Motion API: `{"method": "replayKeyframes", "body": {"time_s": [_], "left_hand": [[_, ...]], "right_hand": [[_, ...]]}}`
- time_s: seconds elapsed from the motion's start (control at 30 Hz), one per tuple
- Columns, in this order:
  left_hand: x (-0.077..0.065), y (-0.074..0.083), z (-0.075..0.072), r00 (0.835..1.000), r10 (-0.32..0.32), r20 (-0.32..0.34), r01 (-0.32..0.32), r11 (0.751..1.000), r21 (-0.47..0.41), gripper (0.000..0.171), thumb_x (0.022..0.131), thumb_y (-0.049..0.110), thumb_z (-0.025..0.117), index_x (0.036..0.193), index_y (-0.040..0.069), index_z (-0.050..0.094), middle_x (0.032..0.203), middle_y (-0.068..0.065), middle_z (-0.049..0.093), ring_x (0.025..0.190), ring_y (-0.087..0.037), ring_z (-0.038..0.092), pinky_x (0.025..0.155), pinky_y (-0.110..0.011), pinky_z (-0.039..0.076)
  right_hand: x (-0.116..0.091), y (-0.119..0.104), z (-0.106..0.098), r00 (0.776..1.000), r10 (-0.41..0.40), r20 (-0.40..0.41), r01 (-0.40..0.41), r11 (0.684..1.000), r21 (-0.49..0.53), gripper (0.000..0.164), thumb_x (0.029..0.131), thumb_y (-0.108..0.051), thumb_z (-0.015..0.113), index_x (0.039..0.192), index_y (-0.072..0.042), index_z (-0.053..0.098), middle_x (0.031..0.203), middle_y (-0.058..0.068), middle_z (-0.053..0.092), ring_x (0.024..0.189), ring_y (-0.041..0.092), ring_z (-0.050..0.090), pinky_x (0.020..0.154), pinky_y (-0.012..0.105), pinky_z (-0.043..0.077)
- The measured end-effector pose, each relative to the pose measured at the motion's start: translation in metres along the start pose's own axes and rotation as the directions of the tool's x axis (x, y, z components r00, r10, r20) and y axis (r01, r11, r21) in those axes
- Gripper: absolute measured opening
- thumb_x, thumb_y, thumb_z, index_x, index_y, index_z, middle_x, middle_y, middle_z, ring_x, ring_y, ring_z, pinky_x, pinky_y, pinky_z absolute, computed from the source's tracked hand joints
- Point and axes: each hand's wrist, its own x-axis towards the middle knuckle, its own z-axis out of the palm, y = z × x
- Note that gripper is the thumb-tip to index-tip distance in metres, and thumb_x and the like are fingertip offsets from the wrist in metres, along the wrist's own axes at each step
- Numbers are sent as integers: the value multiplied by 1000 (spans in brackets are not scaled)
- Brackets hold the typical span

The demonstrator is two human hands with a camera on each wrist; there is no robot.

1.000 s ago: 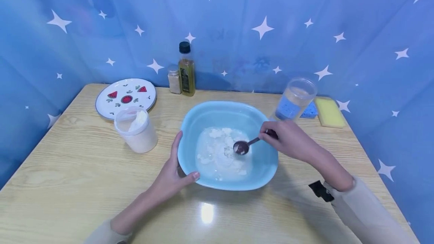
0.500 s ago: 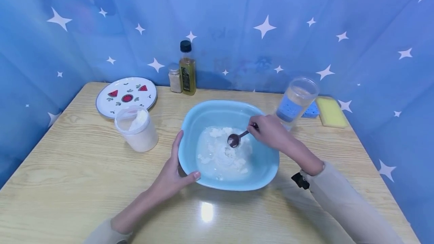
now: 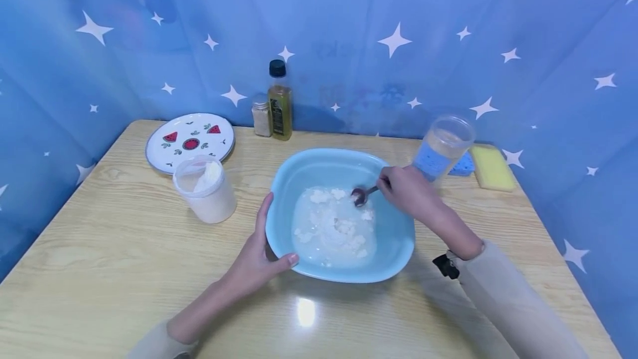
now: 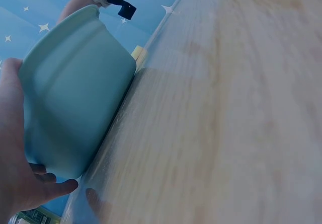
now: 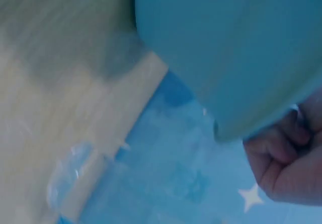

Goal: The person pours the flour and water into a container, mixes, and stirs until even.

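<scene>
Pale-blue basin, left hand holding its left side, wide grip probably steadying it; right hand pinches a spoon, grip closed, angled inside its rim.

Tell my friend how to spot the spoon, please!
Find the big blue basin on the table. By the white clumps inside, the right hand holds the spoon. It's the small dark brown thing, while the clumps are white and the basin is blue.

Lies as clumpy white powder in cloudy liquid inside a light-blue basin, near a slanted dark spoon
</scene>
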Motion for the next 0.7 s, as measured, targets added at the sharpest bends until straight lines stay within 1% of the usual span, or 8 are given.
{"method": "replayKeyframes", "body": {"time_s": [0.1,0.13,0.27,0.4,0.5,0.57,0.63,0.7], "left_hand": [[-1,0,0,1000,2,-1,-2,1000,1,103,76,7,71,149,9,-2,145,-24,25,119,-39,44,98,-52,34],[-1,0,0,1000,1,-1,-1,1000,4,103,76,8,71,149,9,-2,145,-24,25,119,-39,44,99,-52,33],[0,1,1,1000,-3,-6,3,1000,9,104,76,9,71,149,9,-2,145,-24,26,119,-39,44,100,-51,33],[0,1,1,1000,-5,-10,5,1000,1,104,75,6,71,149,9,-2,145,-24,26,119,-39,45,99,-50,33],[0,1,1,1000,-4,-11,4,1000,4,104,75,6,71,149,9,-2,144,-25,26,119,-40,45,100,-51,32],[0,1,1,1000,-3,-10,3,1000,2,104,75,6,71,149,10,-2,144,-25,26,119,-40,45,99,-51,33],[0,1,1,1000,1,-9,-1,1000,-1,104,75,6,71,149,9,-2,143,-25,28,118,-40,45,99,-51,33],[0,1,0,1000,2,-9,-2,1000,-7,104,75,5,71,149,9,-2,143,-26,28,117,-40,46,98,-51,34]], "right_hand": [[-2,0,-2,999,-21,47,21,1000,2,17,90,-9,55,80,-3,66,58,-2,51,46,11,41,46,27,37],[-3,0,-3,998,-17,53,17,1000,0,17,90,-8,54,79,-3,66,58,-2,51,46,11,41,46,27,37],[-5,0,-7,999,17,35,-15,999,-45,17,90,-8,54,75,-5,63,56,-1,49,45,12,41,45,27,37],[-8,0,-9,998,-1,67,4,999,-35,18,90,-8,54,75,-5,63,57,-2,49,46,11,42,46,27,37],[-9,0,-9,999,-1,50,4,999,-52,16,89,-7,56,74,-5,64,57,-2,49,46,11,41,46,27,36],[-10,1,-10,998,-16,54,19,999,-46,16,89,-7,57,75,-6,64,57,-3,49,46,11,41,46,26,36],[-13,1,-12,996,-33,82,35,999,-30,16,89,-8,57,75,-7,64,57,-3,50,47,10,41,46,26,36],[-14,0,-16,995,-29,95,30,999,-10,16,89,-6,56,74,-6,64,56,-3,49,47,10,41,46,26,36]]}}
